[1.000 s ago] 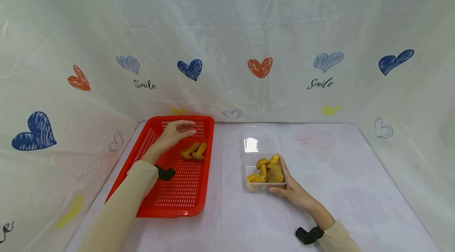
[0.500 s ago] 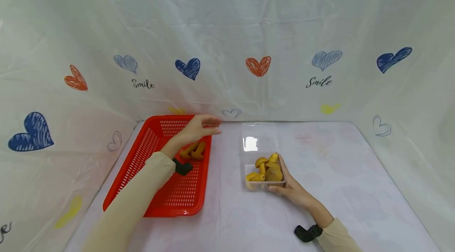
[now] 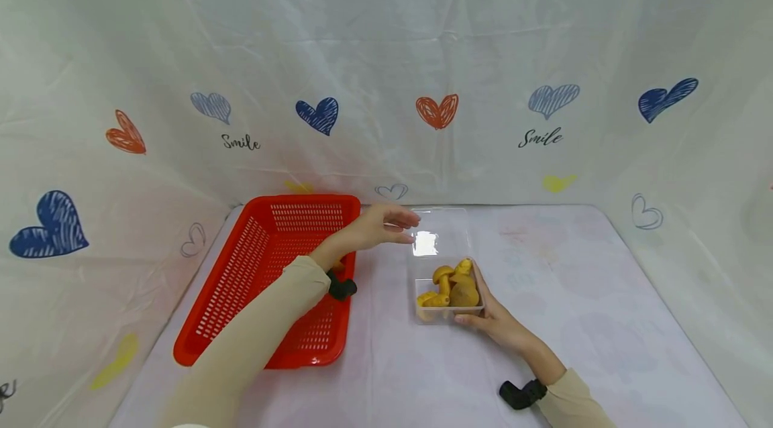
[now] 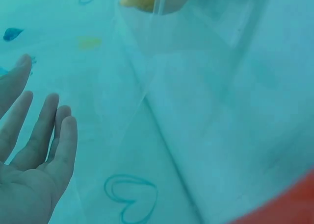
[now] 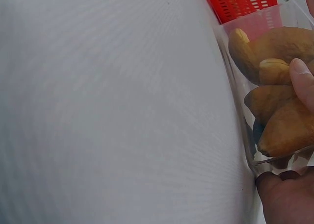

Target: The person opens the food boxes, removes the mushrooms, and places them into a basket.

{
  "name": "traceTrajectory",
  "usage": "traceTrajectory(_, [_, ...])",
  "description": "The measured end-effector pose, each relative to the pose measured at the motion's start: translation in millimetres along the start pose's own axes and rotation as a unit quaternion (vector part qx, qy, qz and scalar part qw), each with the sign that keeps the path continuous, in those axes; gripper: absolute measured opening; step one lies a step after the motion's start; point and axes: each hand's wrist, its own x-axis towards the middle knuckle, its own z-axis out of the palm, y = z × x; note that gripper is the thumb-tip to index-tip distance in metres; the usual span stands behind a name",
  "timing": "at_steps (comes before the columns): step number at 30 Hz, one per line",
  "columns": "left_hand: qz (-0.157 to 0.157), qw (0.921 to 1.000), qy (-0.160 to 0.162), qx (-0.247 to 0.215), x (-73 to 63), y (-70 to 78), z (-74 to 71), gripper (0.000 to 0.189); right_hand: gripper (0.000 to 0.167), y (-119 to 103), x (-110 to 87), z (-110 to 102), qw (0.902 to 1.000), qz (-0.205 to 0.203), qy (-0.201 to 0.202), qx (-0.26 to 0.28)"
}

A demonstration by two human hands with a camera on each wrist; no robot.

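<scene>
My left hand [image 3: 376, 228] hovers between the red basket and the raised lid, fingers extended and apart; the left wrist view shows the same bare hand [image 4: 41, 153] with nothing in it. A clear plastic box [image 3: 436, 317] stands on the table, its hinged lid [image 3: 445, 240] swung back. Several yellow-brown mushrooms [image 3: 464, 292] fill it. My right hand [image 3: 501, 322] grips the box's right side, thumb at the front corner. Close up in the right wrist view, the mushrooms [image 5: 287, 131] press against the clear wall.
A red perforated plastic basket [image 3: 238, 260] stands on the left of the table [image 3: 561, 287]. Mushrooms [image 3: 339, 267] inside it are mostly hidden behind my left wrist. A white sheet [image 3: 374, 32] printed with hearts hangs behind and at the sides.
My left hand has moved right, from over the basket past its right rim to the lid's left edge. The right hand and the box have stayed in place.
</scene>
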Motion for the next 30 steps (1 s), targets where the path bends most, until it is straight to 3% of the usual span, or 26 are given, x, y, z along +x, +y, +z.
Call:
traceTrajectory(17, [0.010,0.9966,-0.079,0.020,20.1,-11.7,55.1,0.039,0.109,-2.2,0.0,-1.2,0.9999,0.003,-0.009,0.010])
traceTrajectory(30, [0.047,0.9948,-0.075,0.050,22.6,-13.2,69.7,0.042,0.108,-1.3,0.2,-0.3,0.9999,-0.005,-0.007,0.011])
